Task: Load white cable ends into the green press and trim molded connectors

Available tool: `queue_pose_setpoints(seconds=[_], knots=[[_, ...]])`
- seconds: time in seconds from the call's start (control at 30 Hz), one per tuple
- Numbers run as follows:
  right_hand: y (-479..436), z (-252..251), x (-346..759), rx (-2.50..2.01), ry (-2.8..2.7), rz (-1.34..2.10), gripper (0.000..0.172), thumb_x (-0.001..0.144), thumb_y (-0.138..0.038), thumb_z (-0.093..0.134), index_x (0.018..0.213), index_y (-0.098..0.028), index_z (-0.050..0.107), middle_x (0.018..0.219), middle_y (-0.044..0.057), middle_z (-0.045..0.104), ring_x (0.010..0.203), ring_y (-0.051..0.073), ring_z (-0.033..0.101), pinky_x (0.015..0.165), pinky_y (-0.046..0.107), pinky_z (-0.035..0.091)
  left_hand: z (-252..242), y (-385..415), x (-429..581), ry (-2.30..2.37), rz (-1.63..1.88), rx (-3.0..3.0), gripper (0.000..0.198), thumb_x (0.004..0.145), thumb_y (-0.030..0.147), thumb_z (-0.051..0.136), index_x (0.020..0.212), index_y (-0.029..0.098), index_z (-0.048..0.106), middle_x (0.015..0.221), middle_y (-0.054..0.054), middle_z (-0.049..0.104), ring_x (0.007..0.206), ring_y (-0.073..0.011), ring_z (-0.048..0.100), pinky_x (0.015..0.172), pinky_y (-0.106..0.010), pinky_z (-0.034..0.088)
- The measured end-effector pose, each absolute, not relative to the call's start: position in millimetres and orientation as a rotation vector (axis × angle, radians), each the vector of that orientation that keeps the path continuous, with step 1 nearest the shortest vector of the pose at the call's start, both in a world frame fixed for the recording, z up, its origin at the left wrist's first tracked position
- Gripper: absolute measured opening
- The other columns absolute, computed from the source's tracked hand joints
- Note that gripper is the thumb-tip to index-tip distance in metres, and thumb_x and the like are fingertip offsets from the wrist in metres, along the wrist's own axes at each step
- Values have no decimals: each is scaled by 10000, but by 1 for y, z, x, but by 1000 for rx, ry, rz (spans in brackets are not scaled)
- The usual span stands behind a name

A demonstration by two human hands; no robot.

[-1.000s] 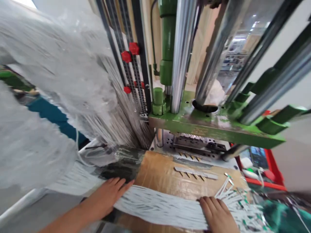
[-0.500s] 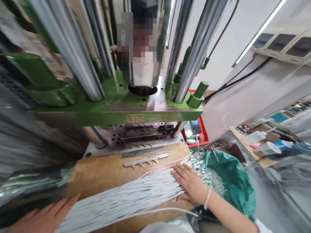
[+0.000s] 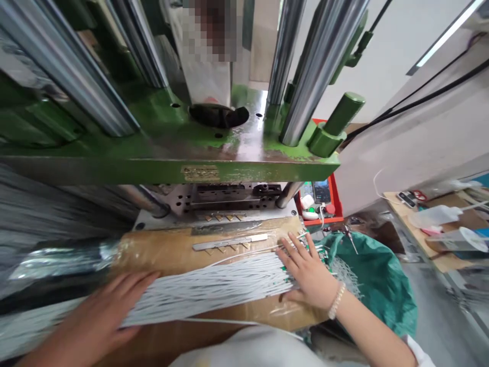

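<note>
A wide bundle of thin white cables (image 3: 214, 288) lies across a brown taped board (image 3: 156, 250), with green tips at its right end. On the bundle's left part rests my left hand (image 3: 118, 300), palm down, fingers stretched out. My right hand (image 3: 305, 270) lies over the cables' right end, fingers spread, with a beaded bracelet at the wrist. Just beyond the cables, a flat metal strip with small brass-coloured prongs (image 3: 229, 242) sits on the board. Neither palm's underside shows.
A green press (image 3: 244, 171) with steel columns stands ahead, its die (image 3: 221, 196) under the plate. At right are a red tray (image 3: 336, 201) with a phone, a green sack (image 3: 393, 290) of white cable pieces, and a side table (image 3: 443, 257). A person stands behind the press.
My left hand has moved right and forward onto the bundle. My right hand's fingers have spread wider over the cable ends. The view has shifted nearer the press.
</note>
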State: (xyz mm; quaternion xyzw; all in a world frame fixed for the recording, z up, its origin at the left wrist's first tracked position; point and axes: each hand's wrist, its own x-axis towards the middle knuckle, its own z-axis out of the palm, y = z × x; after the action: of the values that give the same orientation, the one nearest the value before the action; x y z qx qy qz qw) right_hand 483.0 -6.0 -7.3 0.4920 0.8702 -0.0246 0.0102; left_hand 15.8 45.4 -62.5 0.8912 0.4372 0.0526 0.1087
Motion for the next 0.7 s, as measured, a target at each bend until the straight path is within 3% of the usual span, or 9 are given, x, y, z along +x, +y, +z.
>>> queue_pose_setpoints(seconds=[0.13, 0.23, 0.33, 0.4, 0.5, 0.57, 0.63, 0.7], knots=[[-16, -6, 428, 1433, 2862, -136, 1083, 706, -770, 537, 1480, -100, 181, 1525, 180, 137, 1401, 381, -33, 1067, 646, -142, -42, 40, 117, 1171, 63, 2686, 610, 619, 218, 589, 1221, 164, 499, 1211, -110, 567, 1143, -305, 485, 966, -420, 401], [-19, -22, 386, 1345, 2938, -195, 1000, 758, -706, 545, 1473, -104, 191, 1523, 189, 132, 1412, 336, -51, 1066, 630, -163, -32, 45, 181, 1044, -24, 2638, 611, 589, 216, 639, 1178, 101, 531, 1158, -138, 574, 1130, -310, 483, 1012, -432, 370], [-14, -30, 385, 1547, 2823, -152, 922, 776, -516, 642, 1454, -57, 217, 1512, 212, 152, 1411, 334, -53, 1066, 643, -145, -27, 51, 191, 943, -39, 2602, 604, 671, 273, 642, 1239, 123, 502, 1221, -128, 554, 1137, -281, 488, 1009, -412, 379], [-11, -26, 410, 1700, 2707, -101, 964, 726, -461, 702, 1442, -24, 227, 1503, 229, 169, 1406, 356, -37, 1053, 674, -127, -29, 51, 168, 952, -35, 2624, 602, 738, 305, 616, 1299, 155, 460, 1291, -111, 529, 1175, -266, 475, 1001, -394, 382], [-15, -12, 454, 1738, 2685, -50, 926, 694, -412, 742, 1408, -23, 299, 1482, 240, 231, 1397, 375, 34, 1066, 686, -52, -39, 44, 118, 1124, -8, 2686, 656, 727, 341, 643, 1333, 195, 439, 1307, -90, 538, 1173, -270, 491, 967, -376, 392], [-24, -6, 473, 1689, 2800, -102, 764, 734, -403, 719, 1347, -71, 407, 1445, 213, 325, 1382, 375, 109, 1085, 665, 65, -45, 36, 93, 1231, 52, 2747, 671, 725, 400, 646, 1335, 205, 444, 1276, -88, 564, 1136, -276, 520, 947, -372, 391], [-35, -7, 476, 1731, 2939, -212, 432, 806, -367, 659, 1158, -137, 560, 1323, 157, 474, 1329, 345, 245, 1072, 597, 230, -49, 30, 82, 1281, 132, 2824, 683, 741, 485, 614, 1330, 181, 452, 1226, -107, 591, 1087, -289, 544, 932, -387, 381], [-45, -13, 469, 1884, 3007, -273, 148, 855, -310, 610, 924, -180, 614, 1174, 100, 555, 1231, 305, 359, 1020, 533, 332, -51, 27, 84, 1293, 192, 2895, 692, 762, 549, 566, 1317, 149, 465, 1169, -129, 615, 1040, -301, 558, 919, -409, 368]])
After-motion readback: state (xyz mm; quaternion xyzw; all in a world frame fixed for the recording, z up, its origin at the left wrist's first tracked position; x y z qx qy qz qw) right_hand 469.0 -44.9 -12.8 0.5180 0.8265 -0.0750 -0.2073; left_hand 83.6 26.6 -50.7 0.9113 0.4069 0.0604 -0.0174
